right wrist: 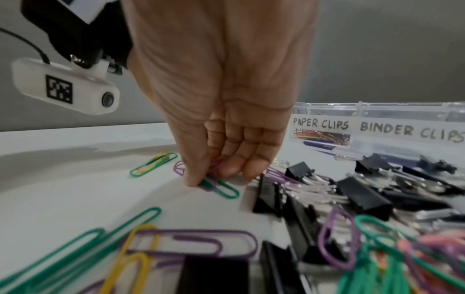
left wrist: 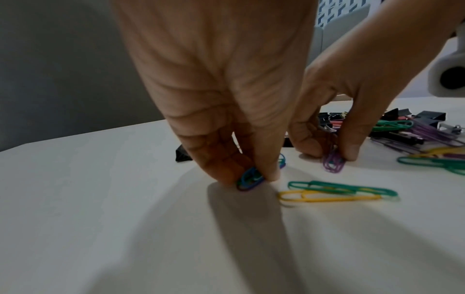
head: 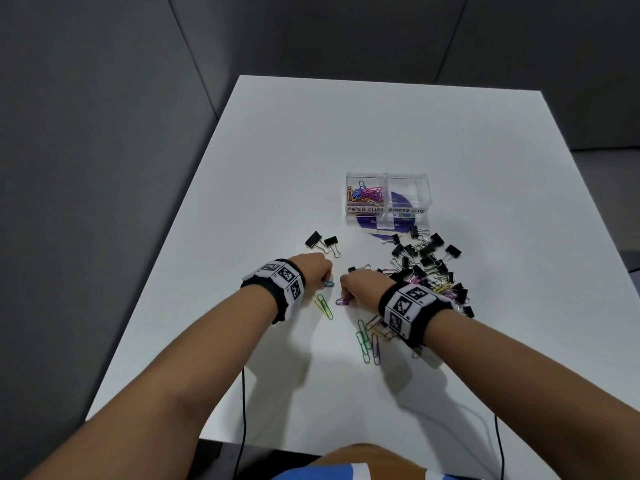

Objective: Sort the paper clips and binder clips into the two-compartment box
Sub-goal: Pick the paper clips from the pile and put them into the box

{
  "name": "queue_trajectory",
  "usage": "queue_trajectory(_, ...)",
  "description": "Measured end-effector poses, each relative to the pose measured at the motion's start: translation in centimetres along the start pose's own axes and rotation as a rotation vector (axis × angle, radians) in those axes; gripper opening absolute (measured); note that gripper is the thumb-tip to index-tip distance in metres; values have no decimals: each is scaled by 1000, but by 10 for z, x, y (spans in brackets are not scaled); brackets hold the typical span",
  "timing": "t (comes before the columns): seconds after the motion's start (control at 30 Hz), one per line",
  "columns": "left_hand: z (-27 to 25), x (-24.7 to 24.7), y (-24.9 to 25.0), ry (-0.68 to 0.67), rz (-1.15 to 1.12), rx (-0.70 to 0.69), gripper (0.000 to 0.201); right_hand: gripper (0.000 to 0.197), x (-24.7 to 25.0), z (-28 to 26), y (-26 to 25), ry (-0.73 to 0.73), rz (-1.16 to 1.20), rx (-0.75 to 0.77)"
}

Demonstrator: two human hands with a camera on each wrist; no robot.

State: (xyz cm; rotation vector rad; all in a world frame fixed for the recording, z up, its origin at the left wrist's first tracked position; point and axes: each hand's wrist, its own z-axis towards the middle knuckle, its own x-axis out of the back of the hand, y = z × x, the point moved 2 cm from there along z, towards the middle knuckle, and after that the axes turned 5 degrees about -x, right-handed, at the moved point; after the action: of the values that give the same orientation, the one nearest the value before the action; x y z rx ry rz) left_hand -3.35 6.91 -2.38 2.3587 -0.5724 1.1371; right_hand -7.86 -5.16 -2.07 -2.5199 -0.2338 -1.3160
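Beyond both hands, the clear two-compartment box [head: 388,199] holds coloured clips in its "PAPER CLIPS" side (the left one). The left hand [head: 313,268] pinches a blue paper clip [left wrist: 249,179] against the white table [head: 242,237]; the right hand [head: 363,287] pinches purple and green paper clips [right wrist: 216,184]. Black binder clips [head: 426,258] lie piled just right of the right hand.

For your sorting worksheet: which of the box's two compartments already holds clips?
The compartment labelled PAPER CLIPS, on the box's left side: coloured paper clips lie in it. The BINDER CLIPS compartment holds none.
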Motion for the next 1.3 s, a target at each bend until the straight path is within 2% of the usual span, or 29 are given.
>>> queue_trajectory(0.23, -3, 0, 4, 12, 32, 22, 21, 26, -4, 3, -2, -69, -77, -26)
queue_trajectory(0.47, -6, -3, 5, 4, 27, 17, 24, 19, -3, -7, -4, 64, -61, 38)
queue_trajectory(0.6, -15, -6, 4, 33, 1, 6, 24, 8, 11, -21, -1, 96, 83, 66)
queue_trajectory(0.73, -23, -12, 2, 76, -116, 40, 24, 24, 17, -30, 10, 55, 245, 79)
queue_trajectory(0.83, -29, -12, 5, 67, -179, 60, 16, 42, 12, -39, 11, -33, 197, 63)
queue_trajectory(0.93, -34, -13, 10, 45, -203, 42, 9, 28, 5, -48, 8, -103, 154, 36)
queue_trajectory(1.1, -41, -23, 12, 80, -52, -17, 30, 7, -9, -68, 10, -120, -12, 125)
queue_trajectory(1.13, -41, -26, 12, 78, -20, -32, 31, 12, -13, -71, 12, -127, -73, 158)
queue_trajectory(1.23, -40, -30, 11, 86, 30, -47, 30, 42, -23, -78, 16, -229, -226, 242)
queue_trajectory(1.3, -40, -29, 11, 86, 25, -43, 30, 47, -26, -76, 15, -230, -275, 269)
